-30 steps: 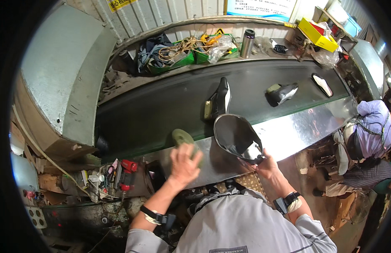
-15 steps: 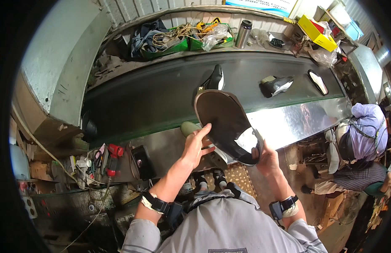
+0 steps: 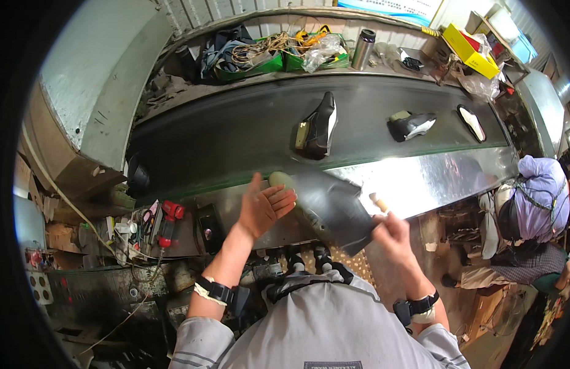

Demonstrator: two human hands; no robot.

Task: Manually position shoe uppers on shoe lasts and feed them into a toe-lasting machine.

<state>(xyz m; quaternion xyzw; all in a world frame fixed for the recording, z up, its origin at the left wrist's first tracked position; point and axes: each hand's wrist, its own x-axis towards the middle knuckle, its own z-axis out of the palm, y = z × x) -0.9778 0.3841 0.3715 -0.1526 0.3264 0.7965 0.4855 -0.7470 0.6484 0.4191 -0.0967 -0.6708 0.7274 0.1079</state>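
A black flexible sheet-like piece (image 3: pixel 339 208), blurred by motion, hangs between my hands above the metal ledge. My right hand (image 3: pixel 393 237) is closed at its right edge. Just above those fingers is a blurred tan bit (image 3: pixel 378 202) that I cannot make out. My left hand (image 3: pixel 263 209) is off the piece, palm turned up and fingers stretched out, with nothing in it. Beside its fingertips lies a pale green rounded form (image 3: pixel 280 179), partly covered by the black piece. Farther off, a black and white shoe upper with a green end (image 3: pixel 317 128) rests on the dark belt.
The dark conveyor belt (image 3: pixel 223 135) also carries another shoe upper (image 3: pixel 412 125) and a white sole-shaped piece (image 3: pixel 471 123). Green bins (image 3: pixel 251 67) and a steel flask (image 3: pixel 363 49) line the back. A red power tool (image 3: pixel 169 222) and phone (image 3: pixel 209 229) lie left. A person (image 3: pixel 530 264) is at right.
My left hand has let go of the black piece and moved left. The piece has swung lower and turned, its white patch now out of sight. The shoe upper behind it shows fully.
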